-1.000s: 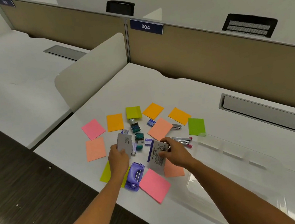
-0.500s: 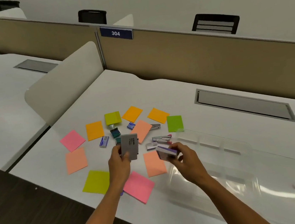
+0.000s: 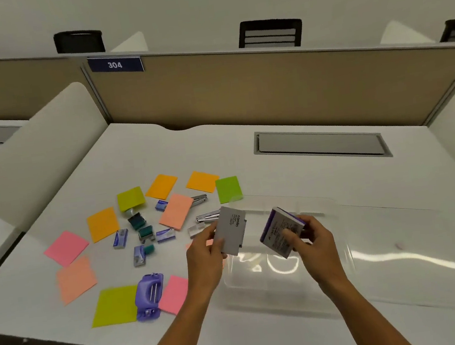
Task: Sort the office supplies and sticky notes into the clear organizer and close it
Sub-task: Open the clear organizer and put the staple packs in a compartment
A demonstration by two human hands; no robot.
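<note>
Left hand: a grey box is pinched by its near-left edge, thumb on the face, held up over the left end of the clear organizer.

Right hand: a purple-edged box is clamped between thumb and fingers, tilted, also above the organizer's left end.

Organizer: it's sitting open on the surface, right of the pile; dividers can be made out faintly along the far side, but which compartment sits under the boxes can't really be told because of the glare.

How the boxes handle: probably light, stiff cardboard, so a grip across the two flat faces should be plenty. Squeezing the corners is best avoided since thin card dents.

Still out on the surface: sticky notes like the green note and the pink note, the small staple boxes, a purple hole punch at the near edge, and a metal stapler.

Notes, handling: flimsy and flat to the surface, so an edge likely has to be lifted with a fingernail or the sheet slid off first.

Punch: looks like the heaviest bit, better grabbed round the body.

Progress: early days by the look of it, lid not closed yet.
</note>
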